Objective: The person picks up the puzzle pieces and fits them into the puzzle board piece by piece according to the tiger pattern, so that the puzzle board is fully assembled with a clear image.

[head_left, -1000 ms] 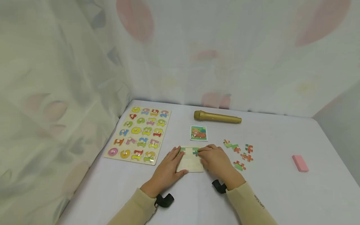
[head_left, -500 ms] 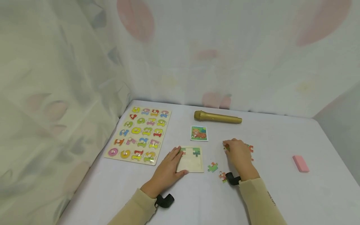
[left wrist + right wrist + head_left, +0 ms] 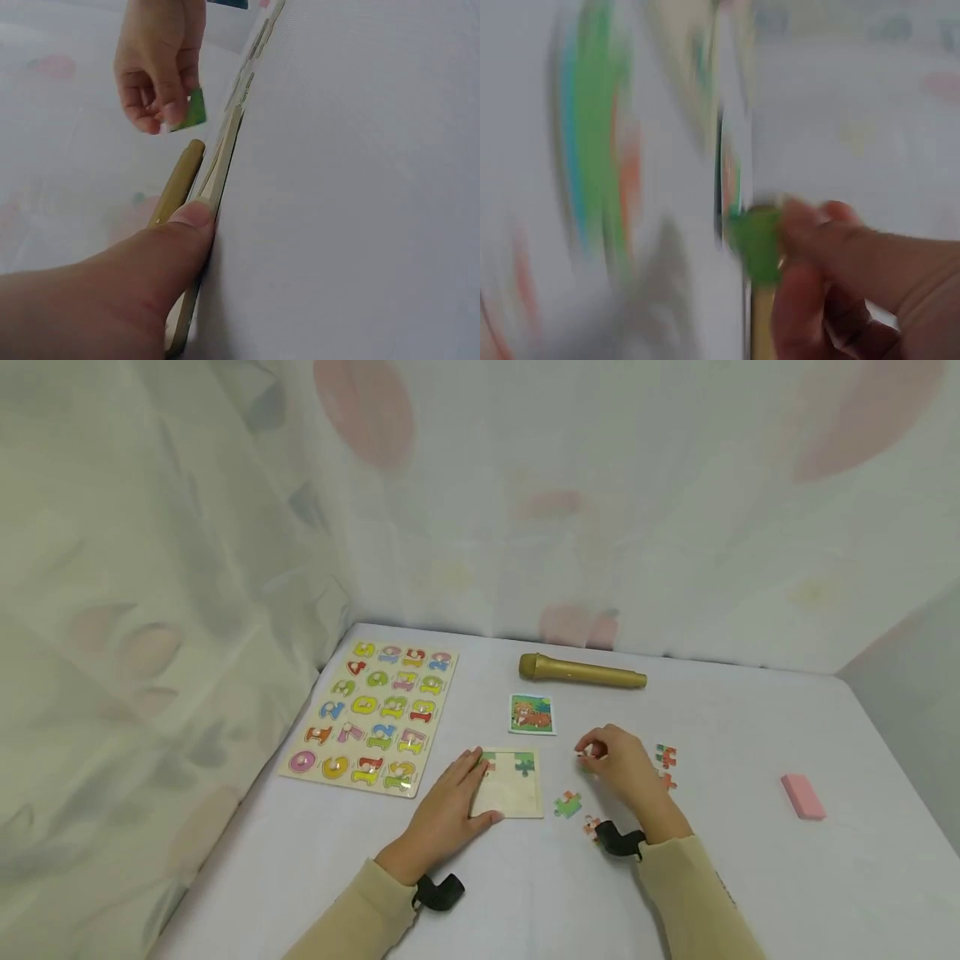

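Observation:
My left hand [image 3: 446, 806] rests along the left side of a small wooden puzzle tray [image 3: 506, 797], fingers extended. Its thumb [image 3: 191, 221] presses on the tray's near edge in the left wrist view. Green and orange pieces sit along the tray's top row, with a bare gap between them. To the right of the tray, my right hand [image 3: 630, 768] pinches a green jigsaw piece [image 3: 756, 244] between thumb and fingers, held above the table. Loose jigsaw pieces [image 3: 567, 804] lie beside the tray; one is partly hidden by the right wrist's black camera mount.
Behind the tray lies a tiger picture card [image 3: 532, 715], then a gold toy microphone [image 3: 582, 672]. A number puzzle board [image 3: 371, 718] lies to the left. More jigsaw pieces [image 3: 666, 756] lie beyond the right hand, and a pink block [image 3: 803, 797] is farther right.
My right hand went from the tray's top right corner to the loose pieces on the right, took up a green jigsaw piece and has moved slightly back left. My left hand stayed put.

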`<state>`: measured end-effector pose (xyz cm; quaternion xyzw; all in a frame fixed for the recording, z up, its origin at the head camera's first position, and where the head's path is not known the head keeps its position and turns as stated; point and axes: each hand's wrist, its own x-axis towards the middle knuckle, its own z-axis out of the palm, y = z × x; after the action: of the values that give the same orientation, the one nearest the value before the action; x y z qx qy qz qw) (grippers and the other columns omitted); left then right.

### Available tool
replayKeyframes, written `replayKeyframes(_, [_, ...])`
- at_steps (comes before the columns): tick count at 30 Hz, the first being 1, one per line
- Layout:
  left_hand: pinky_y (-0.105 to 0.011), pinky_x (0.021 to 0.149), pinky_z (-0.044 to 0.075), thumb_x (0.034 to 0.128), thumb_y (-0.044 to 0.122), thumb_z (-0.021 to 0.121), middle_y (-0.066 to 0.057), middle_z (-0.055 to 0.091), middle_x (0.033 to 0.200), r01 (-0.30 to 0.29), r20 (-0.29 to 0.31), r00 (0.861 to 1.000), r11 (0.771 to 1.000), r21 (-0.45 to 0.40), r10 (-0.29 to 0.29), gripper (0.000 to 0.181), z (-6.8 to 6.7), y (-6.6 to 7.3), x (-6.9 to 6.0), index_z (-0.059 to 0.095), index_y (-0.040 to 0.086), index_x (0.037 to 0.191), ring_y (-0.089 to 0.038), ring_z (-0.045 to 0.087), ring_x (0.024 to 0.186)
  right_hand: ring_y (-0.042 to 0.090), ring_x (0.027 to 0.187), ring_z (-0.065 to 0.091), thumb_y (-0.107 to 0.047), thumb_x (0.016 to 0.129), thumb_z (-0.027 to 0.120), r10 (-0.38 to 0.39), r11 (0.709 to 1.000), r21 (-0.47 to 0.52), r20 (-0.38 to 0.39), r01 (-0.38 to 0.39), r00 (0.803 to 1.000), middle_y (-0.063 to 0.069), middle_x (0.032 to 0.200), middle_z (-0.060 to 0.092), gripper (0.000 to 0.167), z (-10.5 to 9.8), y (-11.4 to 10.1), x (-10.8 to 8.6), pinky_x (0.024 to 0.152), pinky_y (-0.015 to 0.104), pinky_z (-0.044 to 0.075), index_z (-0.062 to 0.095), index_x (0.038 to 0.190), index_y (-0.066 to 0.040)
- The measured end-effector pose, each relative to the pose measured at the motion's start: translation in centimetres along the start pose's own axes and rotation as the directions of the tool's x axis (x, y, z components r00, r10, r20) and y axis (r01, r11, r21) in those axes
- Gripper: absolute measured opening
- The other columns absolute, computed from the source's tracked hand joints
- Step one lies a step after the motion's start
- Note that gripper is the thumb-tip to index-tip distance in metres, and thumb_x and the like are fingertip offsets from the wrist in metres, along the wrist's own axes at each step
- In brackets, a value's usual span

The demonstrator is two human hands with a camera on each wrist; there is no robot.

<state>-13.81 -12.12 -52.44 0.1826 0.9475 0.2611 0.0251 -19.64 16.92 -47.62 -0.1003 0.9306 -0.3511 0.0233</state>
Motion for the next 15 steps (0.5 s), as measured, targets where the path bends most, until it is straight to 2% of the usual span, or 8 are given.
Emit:
replayKeyframes(3, [-0.047, 0.127, 0.024, 0.0928, 0.045, 0.08, -0.01, 0.029, 0.17, -0.002, -0.004, 1.0, 1.0, 0.003, 0.002, 0.087, -0.1, -0.1, 0.0, 0.043, 0.001, 0.158, -0.028, 0.022, 0.158, 0.017, 0.084, 0.06, -0.006, 0.091, 0.082, -0.056, 0.983, 0.176, 0.055, 0.045, 0.997, -0.001, 0.087, 0.062, 0.013, 2.4, -2.5, -0.3, 0.069, 0.03, 0.053, 0.073, 0.099, -0.01])
replayKeyframes(5, [-0.046, 0.126, 0.024, 0.093, 0.046, 0.079, -0.01, 0.029, 0.17, -0.007, -0.004, 1.0, 1.0, 0.008, 0.007, 0.087, -0.1, -0.1, 0.0, 0.043, 0.001, 0.158, -0.028, 0.022, 0.158, 0.015, 0.086, 0.062, -0.006, 0.091, 0.082, -0.106, 0.974, 0.211, 0.097, 0.084, 0.99, -0.002, 0.091, 0.064, 0.015, 4.0, -3.8, -0.7, 0.073, 0.03, 0.056, 0.072, 0.102, -0.01])
replayKeyframes(7, [-0.046, 0.126, 0.024, 0.0933, 0.047, 0.079, -0.01, 0.029, 0.17, -0.009, -0.001, 1.0, 1.0, 0.005, 0.009, 0.088, -0.2, -0.1, 0.0, 0.042, 0.001, 0.159, -0.028, 0.022, 0.158, 0.016, 0.09, 0.063, -0.004, 0.091, 0.082, -0.16, 0.979, 0.142, 0.089, 0.147, 0.983, -0.001, 0.096, 0.065, 0.016, 5.1, -4.8, -1.1, 0.08, 0.033, 0.057, 0.072, 0.102, -0.009])
replayKeyframes(9, [-0.047, 0.126, 0.025, 0.0934, 0.047, 0.079, -0.011, 0.029, 0.17, -0.011, 0.0, 1.0, 1.0, 0.001, 0.011, 0.088, -0.2, -0.1, 0.0, 0.042, 0.001, 0.159, -0.028, 0.022, 0.158, 0.019, 0.094, 0.063, -0.001, 0.09, 0.082, -0.2, 0.98, 0.004, 0.057, 0.2, 0.978, -0.001, 0.099, 0.066, 0.016, 5.7, -5.4, -1.5, 0.085, 0.037, 0.057, 0.073, 0.1, -0.01])
replayKeyframes(10, [-0.047, 0.126, 0.025, 0.0934, 0.047, 0.079, -0.011, 0.029, 0.17, -0.012, 0.002, 1.0, 1.0, -0.003, 0.012, 0.089, -0.2, -0.1, 0.0, 0.041, 0.0, 0.159, -0.028, 0.022, 0.158, 0.021, 0.095, 0.063, 0.0, 0.089, 0.082, -0.222, 0.971, -0.077, 0.054, 0.226, 0.974, 0.0, 0.101, 0.067, 0.016, 5.7, -5.6, -1.7, 0.086, 0.039, 0.057, 0.074, 0.099, -0.01])
replayKeyframes(12, [-0.047, 0.126, 0.025, 0.0934, 0.047, 0.079, -0.011, 0.029, 0.17, -0.011, 0.004, 1.0, 1.0, -0.006, 0.011, 0.089, -0.1, -0.1, 0.0, 0.041, 0.001, 0.159, -0.027, 0.022, 0.158, 0.026, 0.099, 0.063, 0.003, 0.088, 0.08, -0.263, 0.937, -0.216, 0.084, 0.275, 0.961, 0.003, 0.105, 0.069, 0.017, 5.5, -6.1, -2.2, 0.087, 0.043, 0.057, 0.078, 0.099, -0.008])
replayKeyframes(15, [-0.046, 0.127, 0.024, 0.0936, 0.048, 0.078, -0.01, 0.028, 0.171, -0.013, 0.002, 1.0, 1.0, 0.002, 0.013, 0.089, -0.2, 0.0, 0.0, 0.041, 0.001, 0.159, -0.026, 0.021, 0.158, 0.028, 0.102, 0.062, 0.005, 0.088, 0.076, -0.322, 0.884, -0.285, 0.205, 0.371, 0.924, 0.005, 0.11, 0.07, 0.024, 5.3, -6.8, -2.9, 0.086, 0.045, 0.057, 0.082, 0.109, -0.006])
